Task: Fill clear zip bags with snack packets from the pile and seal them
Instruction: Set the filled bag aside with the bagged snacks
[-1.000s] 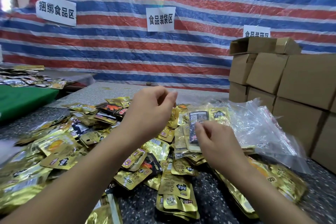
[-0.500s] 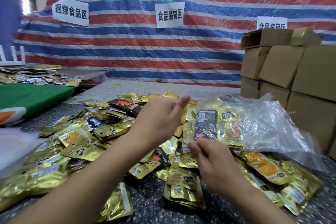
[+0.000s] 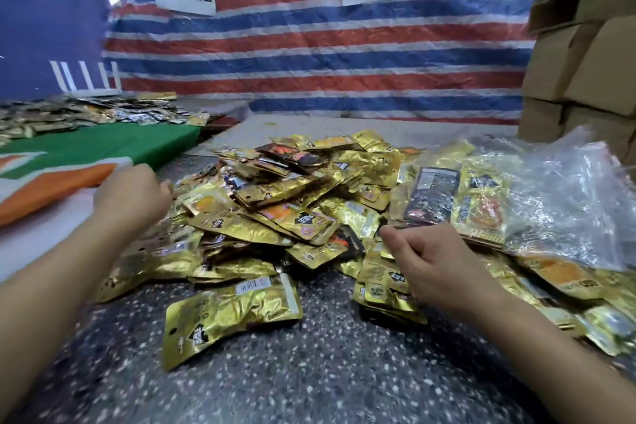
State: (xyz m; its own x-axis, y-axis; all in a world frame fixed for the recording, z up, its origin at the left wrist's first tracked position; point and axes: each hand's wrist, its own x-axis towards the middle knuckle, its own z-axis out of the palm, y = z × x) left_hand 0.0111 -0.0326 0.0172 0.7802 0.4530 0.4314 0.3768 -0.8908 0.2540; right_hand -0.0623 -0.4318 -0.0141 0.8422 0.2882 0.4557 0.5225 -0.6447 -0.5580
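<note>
A heap of shiny gold foil snack packets (image 3: 292, 196), with a few black ones among them, covers the dark speckled stone bench (image 3: 327, 372). The left hand (image 3: 129, 194) reaches over the heap's left edge with its fingers curled, while the right hand (image 3: 435, 263) pinches the lower edge of a clear plastic zip bag (image 3: 457, 200) that holds a black packet and gold ones. Crumpled clear plastic bags (image 3: 568, 203) lie just right of it, before stacked brown cardboard boxes (image 3: 585, 72) and a red, white and blue striped tarpaulin (image 3: 327, 55) with white paper signs.
</note>
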